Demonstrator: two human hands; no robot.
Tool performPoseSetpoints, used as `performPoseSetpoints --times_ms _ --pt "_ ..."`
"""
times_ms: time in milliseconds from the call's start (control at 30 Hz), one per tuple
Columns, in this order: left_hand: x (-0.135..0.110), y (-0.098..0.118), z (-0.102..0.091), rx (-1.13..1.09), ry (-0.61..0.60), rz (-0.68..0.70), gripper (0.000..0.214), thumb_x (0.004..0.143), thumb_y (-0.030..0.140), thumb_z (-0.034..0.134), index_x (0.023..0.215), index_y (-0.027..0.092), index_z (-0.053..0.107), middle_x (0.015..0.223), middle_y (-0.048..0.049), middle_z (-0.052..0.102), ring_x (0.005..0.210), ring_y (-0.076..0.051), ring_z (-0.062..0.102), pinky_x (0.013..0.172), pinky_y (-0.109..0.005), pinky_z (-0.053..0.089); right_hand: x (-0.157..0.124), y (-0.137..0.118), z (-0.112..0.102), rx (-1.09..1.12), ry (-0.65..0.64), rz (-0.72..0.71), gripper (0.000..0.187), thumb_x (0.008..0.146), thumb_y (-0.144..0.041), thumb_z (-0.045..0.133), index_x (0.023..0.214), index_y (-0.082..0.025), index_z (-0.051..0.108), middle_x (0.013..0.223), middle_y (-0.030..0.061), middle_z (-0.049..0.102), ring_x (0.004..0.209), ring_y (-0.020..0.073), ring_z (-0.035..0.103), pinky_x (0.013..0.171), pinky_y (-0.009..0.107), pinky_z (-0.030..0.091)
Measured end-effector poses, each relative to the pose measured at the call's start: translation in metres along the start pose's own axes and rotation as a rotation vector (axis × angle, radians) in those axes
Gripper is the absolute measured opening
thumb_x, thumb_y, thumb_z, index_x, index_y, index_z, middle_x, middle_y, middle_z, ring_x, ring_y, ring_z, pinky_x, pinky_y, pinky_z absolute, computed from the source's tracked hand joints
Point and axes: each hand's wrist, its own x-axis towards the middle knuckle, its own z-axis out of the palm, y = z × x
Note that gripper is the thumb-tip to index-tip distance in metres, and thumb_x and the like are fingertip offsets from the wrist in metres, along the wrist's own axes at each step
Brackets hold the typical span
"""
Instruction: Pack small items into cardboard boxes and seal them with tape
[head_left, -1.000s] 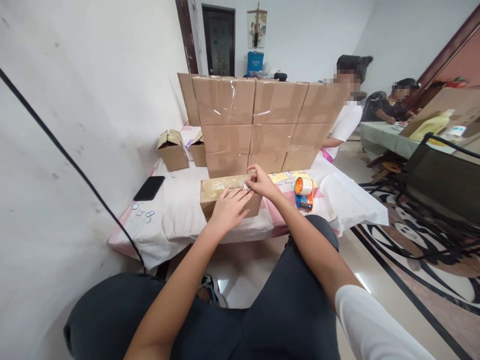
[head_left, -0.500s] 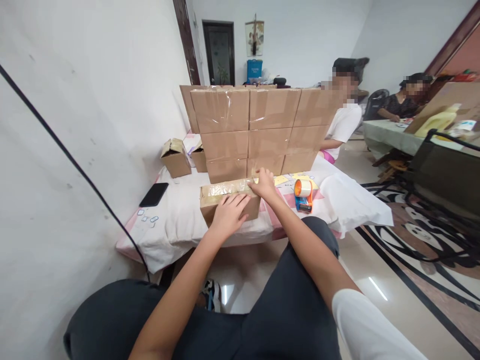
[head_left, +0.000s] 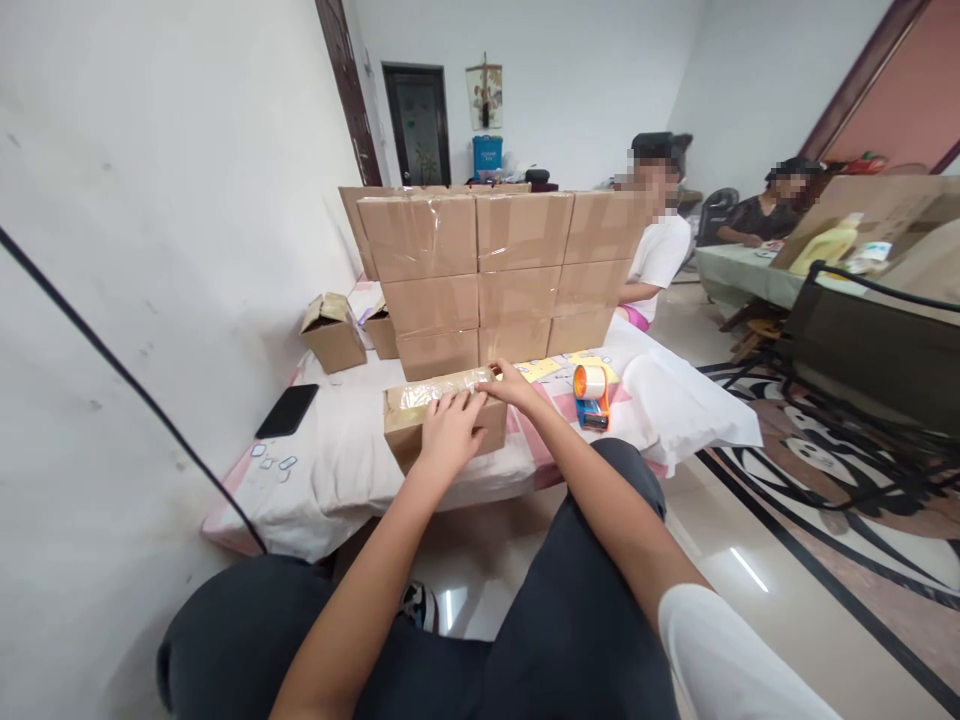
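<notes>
A small cardboard box (head_left: 409, 440) with shiny clear tape along its top lies on the cloth-covered table in front of me. My left hand (head_left: 452, 432) rests on its top near edge, the fingers stretched out and lying flat, the thumb toward the front side. At the box's right end, my right hand (head_left: 513, 386) has its fingers bent over the top corner, with the thumb on the taped top. To the right stands an orange and blue tape dispenser (head_left: 592, 398) with a roll of clear tape.
Behind the box rises a wall of stacked, taped cartons (head_left: 517, 270). On the left are an open carton (head_left: 334, 340) and a black phone (head_left: 286, 410). A person in a white shirt (head_left: 660, 250) sits behind the stack; another person (head_left: 765, 215) sits at a table further right.
The view has shifted slightly, so everything sits a little further left and lower. Both hands stay on the box; the right hand's fingers have lowered slightly against its corner.
</notes>
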Motion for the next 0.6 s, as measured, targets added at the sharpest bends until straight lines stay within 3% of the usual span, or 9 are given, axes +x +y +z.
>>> performPoseSetpoints --times_ms 133,400,600 --pt "0.009 -0.001 -0.002 -0.012 0.014 -0.009 0.055 0.086 0.028 0.064 0.139 0.025 0.052 0.123 -0.0108 0.069 0.117 -0.034 0.055 0.096 -0.048 0.043 0.004 0.001 0.003 -0.007 0.024 0.036 0.035 0.068 -0.024 0.071 0.101 -0.02 0.059 0.101 0.0021 0.065 0.088 0.0172 0.061 0.078 0.028 0.05" --pt "0.013 -0.005 -0.006 0.014 0.017 -0.006 0.056 0.086 0.03 0.064 0.14 0.023 0.051 0.117 -0.0123 0.072 0.12 -0.036 0.055 0.095 -0.051 0.041 0.006 0.003 0.003 -0.07 0.042 0.016 0.03 0.068 -0.023 0.071 0.096 -0.021 0.06 0.095 0.0024 0.067 0.089 0.0206 0.061 0.08 0.031 0.05" --pt "0.014 -0.009 -0.008 -0.022 -0.016 0.038 0.026 0.087 0.03 0.063 0.113 0.026 0.065 0.111 -0.008 0.075 0.109 -0.03 0.063 0.097 -0.047 0.042 0.005 0.009 0.001 -0.071 0.046 -0.03 0.036 0.07 -0.022 0.072 0.105 -0.021 0.064 0.105 0.0044 0.069 0.095 0.0218 0.064 0.085 0.031 0.05"
